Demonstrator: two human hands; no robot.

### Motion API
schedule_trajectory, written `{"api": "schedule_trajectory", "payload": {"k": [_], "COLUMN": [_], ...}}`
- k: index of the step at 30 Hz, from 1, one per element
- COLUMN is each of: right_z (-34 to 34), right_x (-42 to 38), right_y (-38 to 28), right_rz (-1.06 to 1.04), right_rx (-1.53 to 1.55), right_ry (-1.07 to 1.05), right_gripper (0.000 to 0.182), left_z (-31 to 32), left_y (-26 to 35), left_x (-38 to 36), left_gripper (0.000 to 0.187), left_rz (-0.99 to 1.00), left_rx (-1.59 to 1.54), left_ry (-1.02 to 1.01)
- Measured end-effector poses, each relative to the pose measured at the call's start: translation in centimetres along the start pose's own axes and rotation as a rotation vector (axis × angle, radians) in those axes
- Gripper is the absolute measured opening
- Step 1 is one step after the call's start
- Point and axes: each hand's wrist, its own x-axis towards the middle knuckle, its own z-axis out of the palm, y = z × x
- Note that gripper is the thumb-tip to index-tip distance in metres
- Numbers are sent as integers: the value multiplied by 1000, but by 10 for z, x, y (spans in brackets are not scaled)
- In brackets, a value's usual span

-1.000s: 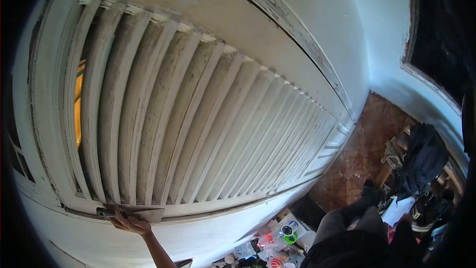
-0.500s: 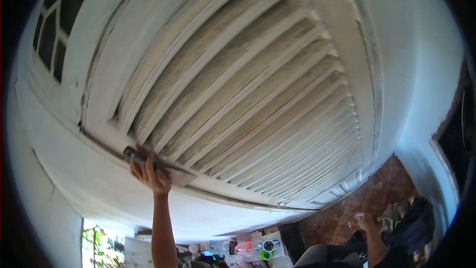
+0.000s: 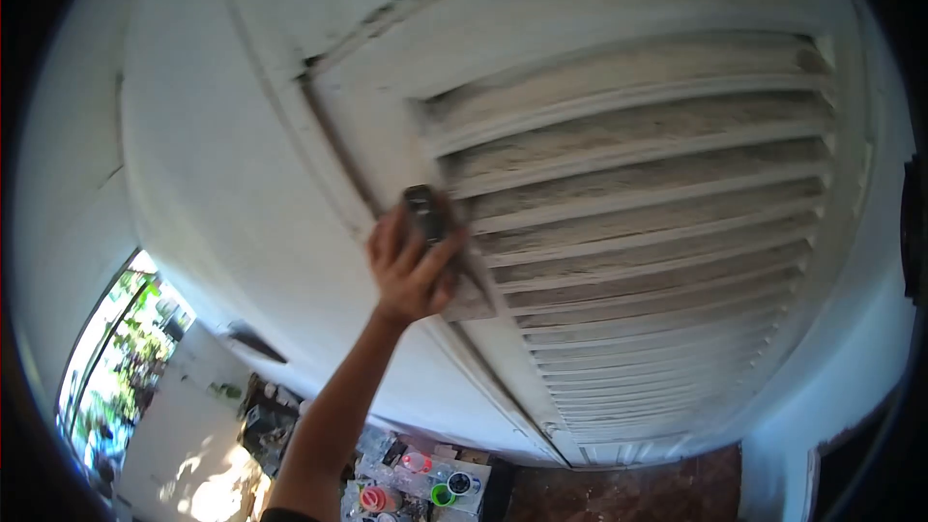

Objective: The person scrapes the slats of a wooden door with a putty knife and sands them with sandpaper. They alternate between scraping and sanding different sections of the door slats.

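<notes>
My left hand (image 3: 408, 278) is raised, with its fingers wrapped round a dark-handled tool (image 3: 422, 210). A flat, pale plate of the tool shows beyond the hand, against the side frame of a white louvered door (image 3: 638, 166). Brown dirt marks the door's slanted slats, which lie to the right of the hand. My right hand is out of view.
A white wall (image 3: 213, 164) runs left of the door. Low down stand clear plastic items, a green-rimmed container (image 3: 443, 495) and a red-lidded one (image 3: 375, 499). Reddish floor tiles (image 3: 628, 495) show below the door. An opening (image 3: 121, 358) at lower left shows plants.
The view has turned and shifted, so the door's slats look more level. My left hand still holds the tool and appears nearer the middle. My right hand has left the view.
</notes>
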Motion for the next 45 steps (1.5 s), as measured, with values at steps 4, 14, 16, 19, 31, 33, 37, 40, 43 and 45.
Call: {"api": "schedule_trajectory", "payload": {"k": [4,14,16,19,31,33,37,40,43,45], "right_z": [-27,19,30,41,-39,-54,-71,-71,-63,-53], "right_x": [-32,-122,-138,-156,-110,-94,-73,-61,-65,-74], "right_y": [-3,30,31,23,-15,-30,-48,-56,-50,-43], "right_rz": [106,416,451,468,172,142,127,150,202,234], "right_rx": [131,371,387,402,199,156,95,83,96,105], "right_ry": [128,262,268,274,103,53,-18,-29,-33,-42], "right_gripper": [16,17,18,18,21,21,22,23,24,24], "left_z": [3,3,0,5,-3,-3,-9,-6,-2,-4], "left_y": [-12,-33,-25,-26,1,3,5,4,2,2], "left_x": [-13,-22,-14,-21,2,4,10,7,7,6], "left_gripper": [42,46,48,50,43,44,43,42,42,43], "left_rz": [19,135,140,121,8,-15,-36,-54,-29,0], "left_rx": [-39,69,50,83,-51,-47,-54,-85,-32,-12], "left_ry": [-10,-72,-83,-55,19,27,-6,-11,-2,-31]}}
